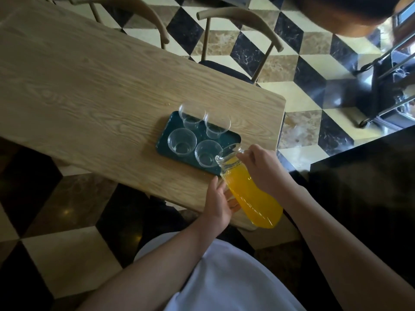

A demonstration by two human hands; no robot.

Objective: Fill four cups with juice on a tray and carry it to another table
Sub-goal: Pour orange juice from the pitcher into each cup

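A dark green tray [165,140] lies on the wooden table [89,86] and bears several clear plastic cups, all without juice. The nearest right cup [207,153] sits just beside the mouth of a glass jug of orange juice [249,189]. The jug is tilted toward that cup, and no juice is running out. My right hand [262,167] grips the jug's handle near its rim. My left hand [219,203] holds the jug's lower side, with its fingers under the glass.
Two wooden chairs [238,16] stand at the table's far side on a checkered marble floor. A dark counter [359,176] is at the right, a metal cart [390,81] beyond it. The table's right end [280,104] is close to the tray.
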